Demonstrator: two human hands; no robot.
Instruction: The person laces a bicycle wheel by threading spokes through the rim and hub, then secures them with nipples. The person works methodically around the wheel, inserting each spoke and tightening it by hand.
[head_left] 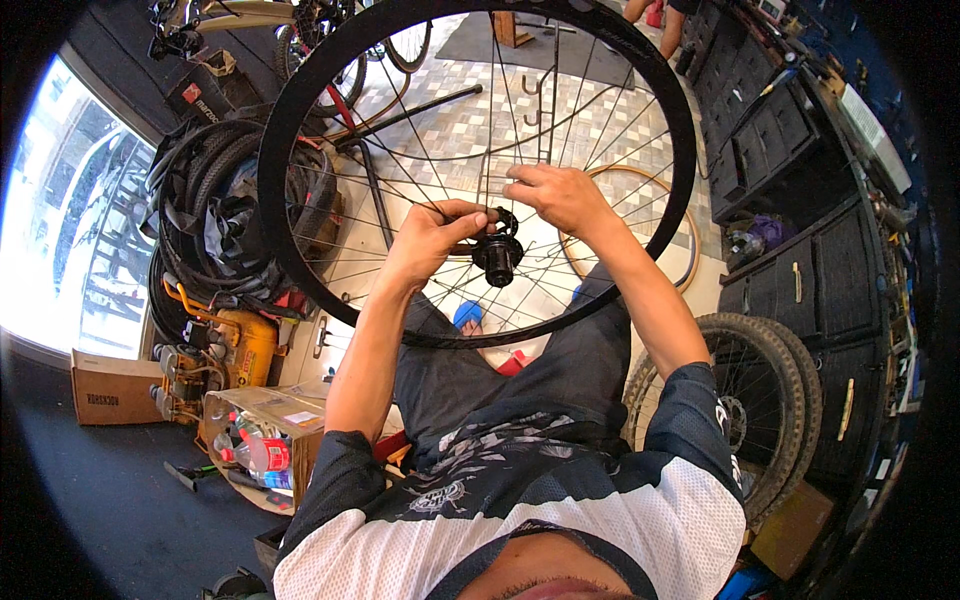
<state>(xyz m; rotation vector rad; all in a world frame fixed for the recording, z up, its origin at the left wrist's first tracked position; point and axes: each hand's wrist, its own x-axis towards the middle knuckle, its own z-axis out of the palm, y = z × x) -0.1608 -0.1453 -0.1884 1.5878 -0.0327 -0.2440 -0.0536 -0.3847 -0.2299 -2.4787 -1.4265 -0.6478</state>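
A bicycle wheel with a deep black rim (682,170) is in front of me, above my lap, its spokes running in to a black hub (498,262). My left hand (428,238) is left of the hub, with thumb and forefinger pinched on a thin spoke at the hub's flange. Just above the hub, my right hand (565,202) reaches in among the spokes from the right. Its fingers are curled together around a spoke (516,145); the exact grip is partly hidden.
Piled tyres (205,190) and a yellow compressor (245,345) are on the left, near a carton of bottles (300,415). Black drawer cabinets (800,270) line the right, with knobbly-tyred wheels (775,400) nearby. Beyond the rim are bicycles and another person's legs (672,35).
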